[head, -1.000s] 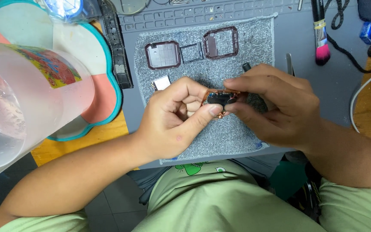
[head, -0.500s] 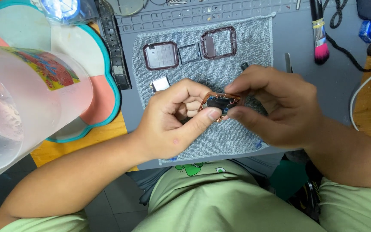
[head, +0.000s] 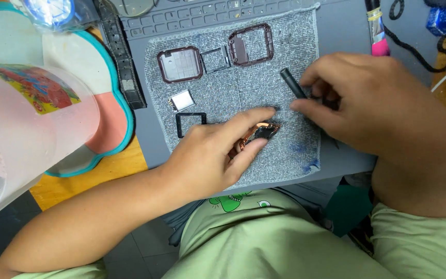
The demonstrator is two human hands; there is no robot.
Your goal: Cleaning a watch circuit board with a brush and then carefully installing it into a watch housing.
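Pinched between our left hand's [head: 210, 155] thumb and forefinger is a small copper-coloured watch case [head: 256, 135], low over the grey cloth mat [head: 264, 93]. Our right hand [head: 367, 103] closes its fingers around a black tool [head: 292, 82] just beside it.

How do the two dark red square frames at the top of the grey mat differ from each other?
The left frame is filled with a pale grey gridded panel, while the right frame is mostly open, showing the grey mat through it. The left frame lies nearer the left hand; the right frame sits farther up, by the keyboard. Both are dark red, rounded squares lying flat, untouched by either hand.
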